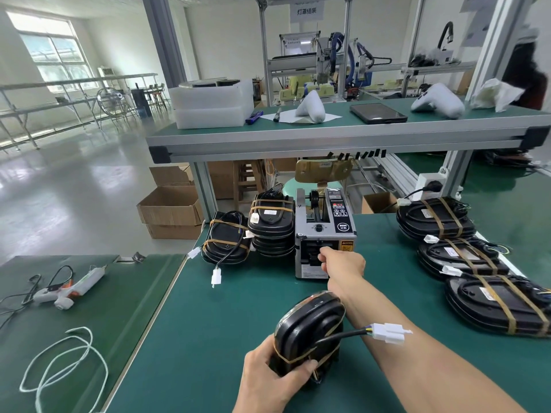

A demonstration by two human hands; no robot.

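- A bundle of black housings [310, 329], strapped with brown tape, stands on edge on the green bench [226, 323]. The fingers and thumb of the left hand [274, 380] are clamped round its near lower end.
- A black cable [340, 336] loops off the bundle and ends in a white connector [387, 332], which hangs just right of the left fingers and crosses in front of the right forearm.
- The right hand [343, 262] reaches forward past the bundle to the outlet of a grey automatic tape dispenser [325, 231]. Its fingers are curled together at the slot; whether they pinch anything cannot be told.
- Just left of the right fingers, against the dispenser's side, stand two more taped stacks of housings [272, 225] [226, 238], their connectors dangling.
- Well to the right of those fingers, three flat taped bundles [435, 219] [459, 257] [495, 302] lie in a row along the bench edge.
- Far left of the left fingers, on the adjoining bench, lie a white glue gun [68, 289] and a loose white cord [59, 362].
- Above and beyond the right fingers, an upper shelf [328, 135] carries foam trays [211, 104], a tablet [378, 113] and wrapped white parts [438, 101].
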